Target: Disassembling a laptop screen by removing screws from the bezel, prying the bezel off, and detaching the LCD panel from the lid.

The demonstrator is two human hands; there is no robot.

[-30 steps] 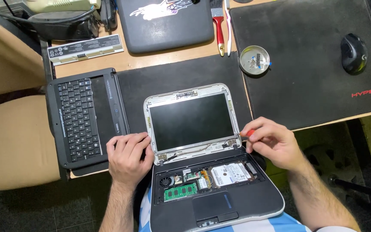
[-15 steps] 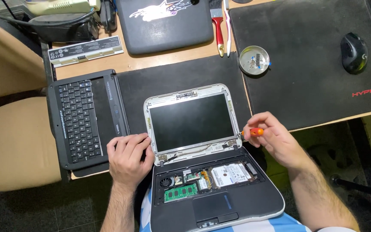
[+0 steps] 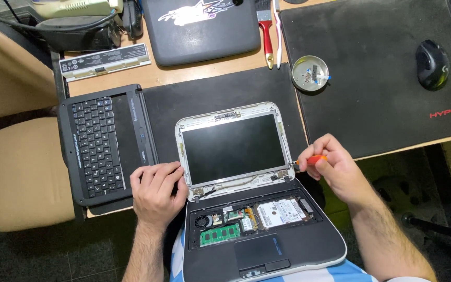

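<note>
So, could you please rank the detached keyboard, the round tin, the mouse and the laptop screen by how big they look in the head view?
1. Screen and keyboard: look alike, too close to rank.
2. Mouse and tin: both far smaller, also close; the mouse looks slightly longer.

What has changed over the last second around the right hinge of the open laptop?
The right hand with the orange-handled screwdriver shifted slightly up and away from the right hinge, its handle now showing more between the fingers. The grip on the tool is unchanged. The left hand stayed flat at the screen's lower left corner, and the laptop, removed keyboard and screw dish did not move.
</note>
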